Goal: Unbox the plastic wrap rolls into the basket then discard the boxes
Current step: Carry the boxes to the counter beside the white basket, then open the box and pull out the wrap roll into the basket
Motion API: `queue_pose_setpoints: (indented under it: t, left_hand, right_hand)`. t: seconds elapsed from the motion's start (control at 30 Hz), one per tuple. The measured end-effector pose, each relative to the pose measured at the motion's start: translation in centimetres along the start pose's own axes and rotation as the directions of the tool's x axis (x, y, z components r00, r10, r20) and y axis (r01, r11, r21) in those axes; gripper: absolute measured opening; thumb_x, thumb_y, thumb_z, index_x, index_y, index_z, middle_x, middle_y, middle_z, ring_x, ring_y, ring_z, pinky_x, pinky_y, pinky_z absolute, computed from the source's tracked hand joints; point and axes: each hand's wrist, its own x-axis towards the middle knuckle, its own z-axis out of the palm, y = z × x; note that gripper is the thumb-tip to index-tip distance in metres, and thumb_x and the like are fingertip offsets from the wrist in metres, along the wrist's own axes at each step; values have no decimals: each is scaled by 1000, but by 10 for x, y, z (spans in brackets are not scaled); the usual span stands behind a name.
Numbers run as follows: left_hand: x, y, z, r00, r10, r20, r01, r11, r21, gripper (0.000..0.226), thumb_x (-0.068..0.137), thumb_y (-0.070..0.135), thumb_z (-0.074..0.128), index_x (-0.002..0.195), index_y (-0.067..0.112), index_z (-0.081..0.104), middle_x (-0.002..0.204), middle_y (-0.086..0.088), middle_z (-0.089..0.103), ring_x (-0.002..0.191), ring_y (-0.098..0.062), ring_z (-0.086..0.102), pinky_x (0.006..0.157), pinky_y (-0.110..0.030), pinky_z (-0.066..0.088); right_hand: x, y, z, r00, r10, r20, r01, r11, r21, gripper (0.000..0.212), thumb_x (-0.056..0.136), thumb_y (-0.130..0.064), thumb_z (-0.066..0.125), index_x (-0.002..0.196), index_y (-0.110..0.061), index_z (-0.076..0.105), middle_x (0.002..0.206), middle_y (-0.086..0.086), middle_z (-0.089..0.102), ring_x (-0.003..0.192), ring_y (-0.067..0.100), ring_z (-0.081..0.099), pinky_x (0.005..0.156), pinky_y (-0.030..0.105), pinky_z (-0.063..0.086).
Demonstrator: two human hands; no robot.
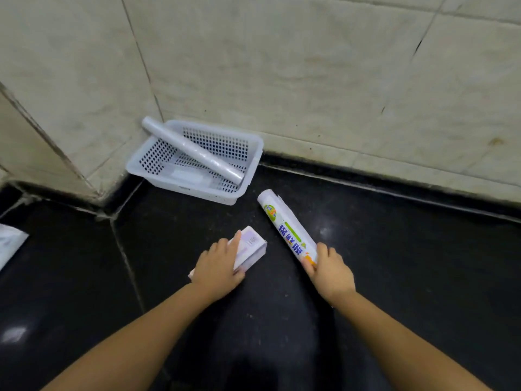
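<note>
Our right hand (331, 270) is closed around the near end of a labelled roll (287, 228) whose long axis points toward the white basket (255, 149), where a bare roll (191, 149) lies diagonally, while our left hand (218, 268) grips a box (249, 249) just in front of the basket.

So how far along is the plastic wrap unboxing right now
Done: one bare roll already lies slanted in the white basket, one end propped over its rim. In hand: the right hand grips a printed roll, and the left hand rests on a box on the dark floor. Left: the printed roll still goes into the basket and the box is not discarded.
</note>
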Motion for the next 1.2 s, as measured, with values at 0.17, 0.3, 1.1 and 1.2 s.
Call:
queue_pose_setpoints:
  t: [0.17, 0.3, 1.1, 1.2]
  left_hand:
    - [3, -1, 3, 998, 11, -65, -11, 1000, -9, 79, 88, 55, 41, 148, 13, 11, 125, -7, 48, 107, -23, 51, 81, -35, 45]
    - [0, 2, -12, 997, 61, -53, -70, 980, -185, 77, 88, 52, 46, 148, 18, 12, 133, -3, 44, 114, -22, 48, 90, -36, 42]
    - [13, 74, -131, 788, 466, -402, -559, 815, -153, 59, 80, 48, 61, 131, 35, 37, 127, 15, 50, 118, -8, 43, 103, -29, 28]
    - [17, 76, -140, 778, 469, -418, -571, 805, -160, 61, 78, 46, 63, 131, 35, 36, 126, 14, 49, 120, -6, 40, 113, -34, 19]
  right_hand:
    - [2, -1, 1, 1000, 21, 8, -21, 1000, -11, 55, 90, -55, 41, 127, -15, 39, 122, 8, 52, 111, 29, 51, 82, 43, 49]
    - [7, -1, -18, 991, 61, 120, -65, 998, 29, 80, 84, -67, 41, 144, -19, 21, 138, 10, 45, 124, 31, 46, 95, 46, 43]
    - [-17, -38, -159, 927, -367, 72, 232, 717, 657, 35, 84, -26, 59, 118, -25, 56, 102, 0, 67, 71, 4, 65, 66, 25, 58]
    - [-15, -36, -170, 922, -381, 63, 207, 625, 753, 34, 82, -12, 55, 114, -22, 59, 103, 8, 68, 71, 7, 66, 62, 21, 54]
